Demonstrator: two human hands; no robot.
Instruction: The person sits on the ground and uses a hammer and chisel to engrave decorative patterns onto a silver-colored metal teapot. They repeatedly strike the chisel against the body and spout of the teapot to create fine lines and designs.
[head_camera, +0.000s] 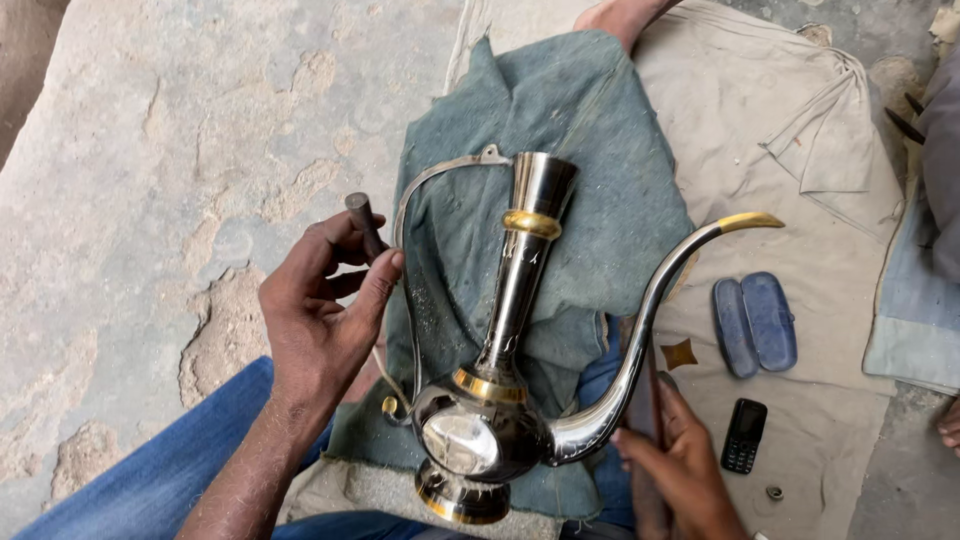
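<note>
We note our left hand (320, 320) closed around a short dark metal rod (364, 224), the silver long-spouted ewer (500, 400) just right of it on the green cloth (560, 120), our right hand (680, 460) gripping a dark tool (645, 400) beside the spout.

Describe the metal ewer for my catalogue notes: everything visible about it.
The ewer is polished silver-coloured metal with brass-coloured bands at foot, neck base and mid-neck. It has a round mirror-bright belly, a tall flaring neck with an open mouth, a long curved spout with a gold-coloured tip, and a thin arched handle. It lies tilted over a grey-green cloth. The left hand, holding a dark rod, is at the handle; the right hand is at the spout's base.
</note>
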